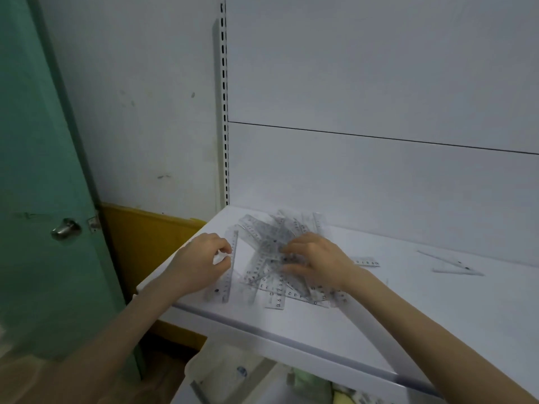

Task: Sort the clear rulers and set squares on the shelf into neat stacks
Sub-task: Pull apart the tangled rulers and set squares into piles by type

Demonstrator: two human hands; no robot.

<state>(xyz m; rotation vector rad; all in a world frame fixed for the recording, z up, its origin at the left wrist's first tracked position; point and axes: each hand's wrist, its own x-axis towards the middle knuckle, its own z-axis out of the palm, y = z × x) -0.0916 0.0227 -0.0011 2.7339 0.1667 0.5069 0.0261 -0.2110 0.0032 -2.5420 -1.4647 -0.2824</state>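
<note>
A single ruler (pixel 225 282) is pinched by the left hand (pixel 201 259). The pile of rulers and set squares (pixel 264 239) lies under the right hand (pixel 316 258), grip unclear. Slippery pieces could be dragged off the shelf (pixel 320 325) edge near the wrists.

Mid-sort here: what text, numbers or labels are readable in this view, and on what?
Pile of clear rulers: scale digits visible, too blurred to quote.
Front ruler: sideways digits, not reliably readable.
Ruler end right of the pile: small digit row, unreadable.
Blue mark below the shelf: blurred.
No words or brands readable.
</note>
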